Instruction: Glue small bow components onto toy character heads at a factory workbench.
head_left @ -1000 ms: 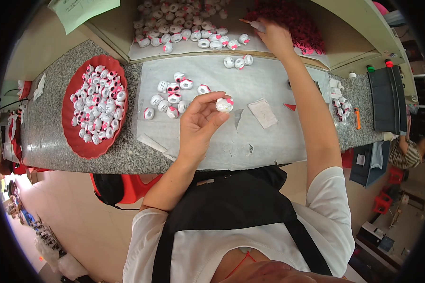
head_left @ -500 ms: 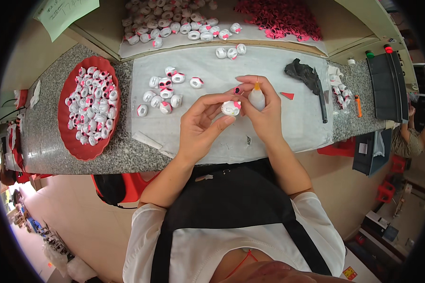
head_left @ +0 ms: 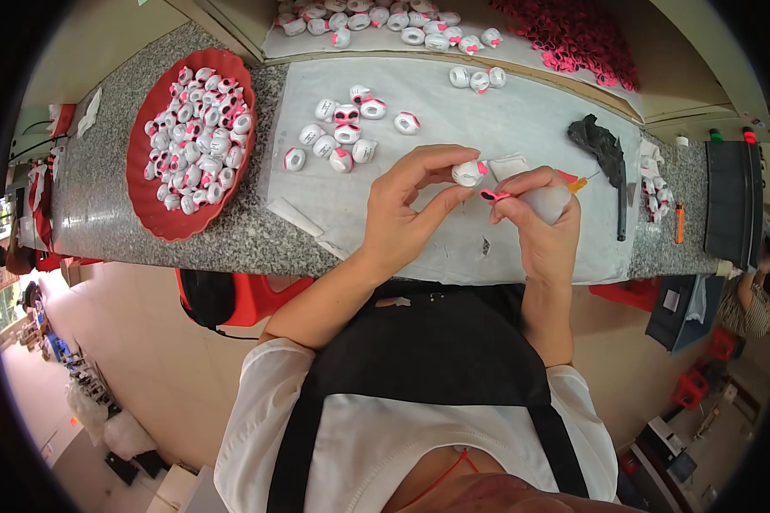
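Note:
Pinched between the thumb and fingers of my left hand is a small white cat-head figure with a pink bow. Just right of it, my right hand grips a tiny pink glasses piece with dark lenses at its fingertips. The same hand keeps a whitish squeeze bottle in its palm, lying tilted with its orange nozzle toward the right. The glasses piece and the figure are close but apart. Several more white heads lie loose on the white sheet to the left.
A red scalloped tray full of finished-looking heads stands at left. Shelves behind hold more heads and a pile of pink pieces. At right lie a black crumpled bag, an orange cutter and a black bin.
My right hand has turned, tipping the bottle from nozzle-up to nozzle-right. The pink glasses piece is now in my right fingertips, and the two hands are slightly further apart. The whole view has shifted.

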`<action>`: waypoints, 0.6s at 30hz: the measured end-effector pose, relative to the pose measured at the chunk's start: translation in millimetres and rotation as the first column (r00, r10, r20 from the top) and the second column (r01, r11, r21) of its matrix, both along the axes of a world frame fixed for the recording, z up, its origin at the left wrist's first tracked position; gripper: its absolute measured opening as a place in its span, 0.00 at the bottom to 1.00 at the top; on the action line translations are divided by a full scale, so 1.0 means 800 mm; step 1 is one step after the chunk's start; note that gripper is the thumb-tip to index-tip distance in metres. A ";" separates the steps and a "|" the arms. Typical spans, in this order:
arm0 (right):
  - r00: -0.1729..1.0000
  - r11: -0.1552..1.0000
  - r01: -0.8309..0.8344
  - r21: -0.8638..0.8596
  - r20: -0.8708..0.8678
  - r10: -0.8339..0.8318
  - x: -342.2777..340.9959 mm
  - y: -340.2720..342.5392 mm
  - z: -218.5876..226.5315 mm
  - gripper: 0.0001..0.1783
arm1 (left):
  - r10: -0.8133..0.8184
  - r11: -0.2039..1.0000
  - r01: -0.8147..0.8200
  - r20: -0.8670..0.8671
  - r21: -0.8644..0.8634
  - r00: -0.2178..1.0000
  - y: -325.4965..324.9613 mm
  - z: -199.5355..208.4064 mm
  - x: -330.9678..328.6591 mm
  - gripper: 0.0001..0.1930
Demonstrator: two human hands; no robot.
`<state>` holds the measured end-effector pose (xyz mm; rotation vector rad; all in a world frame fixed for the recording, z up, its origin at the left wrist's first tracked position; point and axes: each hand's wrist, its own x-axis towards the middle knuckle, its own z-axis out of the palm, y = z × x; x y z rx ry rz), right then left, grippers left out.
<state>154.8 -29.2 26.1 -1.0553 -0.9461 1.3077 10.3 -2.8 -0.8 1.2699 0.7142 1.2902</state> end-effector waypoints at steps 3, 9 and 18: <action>0.999 0.999 -0.035 -0.004 0.003 0.035 -0.001 0.001 0.001 0.06 | 0.069 0.993 -0.058 -0.105 0.103 0.992 0.001 0.004 0.001 0.15; 0.999 1.000 -0.015 -0.022 0.040 0.016 -0.004 0.007 -0.004 0.05 | 0.108 0.969 -0.053 -0.220 0.242 0.969 0.004 0.001 0.002 0.15; 0.999 0.997 0.039 0.068 0.022 -0.041 -0.008 0.005 -0.012 0.10 | -0.155 0.977 0.184 0.232 -0.109 0.960 0.003 0.007 -0.001 0.13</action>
